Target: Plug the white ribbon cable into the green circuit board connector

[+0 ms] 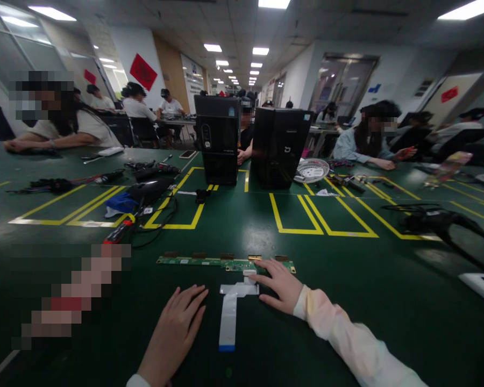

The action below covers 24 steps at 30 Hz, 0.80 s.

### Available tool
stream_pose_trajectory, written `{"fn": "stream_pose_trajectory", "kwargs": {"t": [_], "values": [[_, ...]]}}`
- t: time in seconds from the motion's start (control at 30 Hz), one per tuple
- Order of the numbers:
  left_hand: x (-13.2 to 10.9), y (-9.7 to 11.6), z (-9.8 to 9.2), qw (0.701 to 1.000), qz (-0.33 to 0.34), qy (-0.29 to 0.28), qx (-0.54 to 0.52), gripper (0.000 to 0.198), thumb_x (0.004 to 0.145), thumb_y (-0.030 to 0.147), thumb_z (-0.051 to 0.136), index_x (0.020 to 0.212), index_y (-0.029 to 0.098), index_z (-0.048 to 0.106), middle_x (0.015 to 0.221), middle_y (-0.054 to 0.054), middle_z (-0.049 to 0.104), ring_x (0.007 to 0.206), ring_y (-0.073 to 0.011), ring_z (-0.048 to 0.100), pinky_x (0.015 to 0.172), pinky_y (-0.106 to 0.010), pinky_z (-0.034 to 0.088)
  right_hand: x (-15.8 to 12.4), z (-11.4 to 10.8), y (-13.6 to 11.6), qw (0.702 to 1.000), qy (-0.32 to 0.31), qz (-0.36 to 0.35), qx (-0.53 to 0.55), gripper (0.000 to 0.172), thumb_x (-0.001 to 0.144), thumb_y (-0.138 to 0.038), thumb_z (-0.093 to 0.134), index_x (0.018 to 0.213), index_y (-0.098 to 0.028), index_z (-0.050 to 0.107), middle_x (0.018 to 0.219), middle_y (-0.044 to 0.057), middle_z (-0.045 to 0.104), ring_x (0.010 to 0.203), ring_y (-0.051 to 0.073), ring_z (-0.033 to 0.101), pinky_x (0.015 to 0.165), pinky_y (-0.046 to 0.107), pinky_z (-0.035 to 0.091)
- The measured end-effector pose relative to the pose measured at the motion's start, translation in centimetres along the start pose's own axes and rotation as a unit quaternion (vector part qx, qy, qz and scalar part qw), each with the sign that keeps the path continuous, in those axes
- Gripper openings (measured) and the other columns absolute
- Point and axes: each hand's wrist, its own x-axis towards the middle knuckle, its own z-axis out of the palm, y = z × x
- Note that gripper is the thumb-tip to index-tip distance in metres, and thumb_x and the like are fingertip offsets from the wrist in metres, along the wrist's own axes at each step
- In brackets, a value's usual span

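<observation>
A long narrow green circuit board (210,262) lies across the green table (347,301) in front of me. A white flat ribbon cable (229,312) with a blue tip runs from its middle back toward me. My right hand (278,285) rests open, fingers spread, on the board's right part and the cable's upper end. My left hand (175,328) lies flat and open on the table just left of the cable, holding nothing.
Two black computer towers (218,140) (280,148) stand at mid-table, a white fan grille (311,171) beside them. Cables, a blue cloth (121,204) and a red-handled tool (119,231) lie left. Black cables (431,220) and a white object (482,285) lie right. Several people sit around.
</observation>
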Motion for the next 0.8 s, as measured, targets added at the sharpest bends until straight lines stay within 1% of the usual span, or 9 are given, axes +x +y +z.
{"fn": "stream_pose_trajectory", "kwargs": {"t": [0.2,0.3,0.4,0.53,0.67,0.8], "values": [[0.0,0.1,0.2,1.000,0.002,-0.002,-0.009,0.037,0.093,0.033,0.042,0.127,0.028,0.054,0.132,-0.004,0.057,0.124,-0.0218,0.050,0.107,-0.050,0.037,-0.1,-0.4,-0.4,1.000,-0.021,0.000,-0.011,0.052,0.089,-0.043,0.049,0.139,-0.031,0.043,0.150,0.011,0.028,0.138,0.030,0.024,0.111,0.055,0.019],[0.1,0.1,0.2,1.000,0.002,0.000,-0.008,0.037,0.093,0.033,0.042,0.128,0.028,0.053,0.132,-0.004,0.057,0.124,-0.0222,0.050,0.107,-0.050,0.037,-0.1,-0.4,-0.4,1.000,-0.027,-0.001,-0.007,0.053,0.090,-0.050,0.045,0.139,-0.031,0.042,0.150,0.011,0.026,0.138,0.031,0.023,0.110,0.056,0.019],[0.1,0.1,0.4,1.000,0.004,0.000,-0.006,0.038,0.093,0.032,0.042,0.129,0.028,0.052,0.133,-0.004,0.056,0.125,-0.0222,0.049,0.107,-0.050,0.037,-0.2,-0.3,-0.3,0.999,-0.032,-0.008,0.000,0.058,0.090,-0.058,0.039,0.141,-0.030,0.041,0.151,0.013,0.024,0.138,0.032,0.021,0.110,0.057,0.019],[0.1,0.0,0.6,1.000,0.005,0.007,-0.006,0.038,0.093,0.033,0.042,0.129,0.029,0.052,0.132,-0.003,0.056,0.124,-0.0219,0.050,0.107,-0.050,0.037,-0.7,-0.2,-0.2,1.000,-0.028,-0.009,0.001,0.061,0.089,-0.061,0.037,0.142,-0.031,0.037,0.151,0.013,0.023,0.139,0.032,0.021,0.110,0.057,0.019],[-0.1,-0.2,1.0,1.000,0.002,0.012,-0.006,0.039,0.092,0.034,0.042,0.130,0.030,0.051,0.132,-0.003,0.056,0.124,-0.0223,0.050,0.107,-0.050,0.038,-2.0,0.0,0.1,1.000,-0.019,0.002,-0.007,0.062,0.089,-0.062,0.036,0.142,-0.029,0.038,0.151,0.013,0.026,0.138,0.031,0.024,0.110,0.055,0.022],[-0.2,-0.3,1.1,1.000,0.002,0.014,-0.005,0.041,0.092,0.035,0.042,0.132,0.031,0.049,0.134,-0.003,0.055,0.124,-0.0224,0.050,0.106,-0.050,0.039,-4.6,0.2,1.1,0.998,-0.014,0.044,-0.038,0.063,0.089,-0.062,0.036,0.144,-0.031,0.034,0.151,0.012,0.027,0.137,0.031,0.025,0.109,0.059,0.020]]}}
